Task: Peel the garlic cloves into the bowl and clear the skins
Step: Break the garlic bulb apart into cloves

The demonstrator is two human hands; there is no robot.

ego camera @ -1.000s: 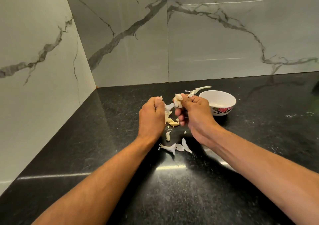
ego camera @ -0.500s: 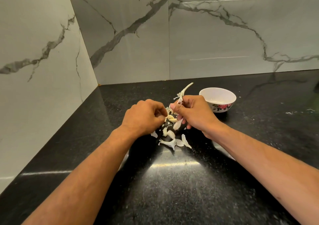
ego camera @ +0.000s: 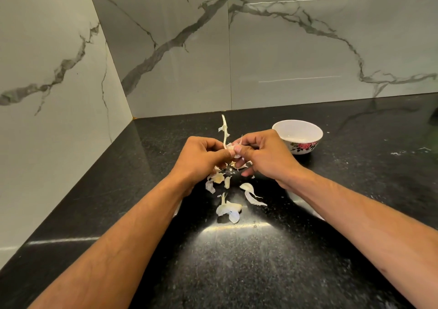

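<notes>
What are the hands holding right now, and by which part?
Both the left hand and the right hand pinch the garlic at its base, between fingertips; its dry stalk sticks up free.

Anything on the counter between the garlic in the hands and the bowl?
Nothing visible. Both hands, left hand and right hand, pinch the garlic piece; the bowl sits just beyond the right hand, with only bare countertop around it. Skins lie nearer the person.

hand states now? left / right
Left hand: closed, pinching the garlic.
Right hand: closed, pinching the same garlic; its stalk sticks up.
</notes>
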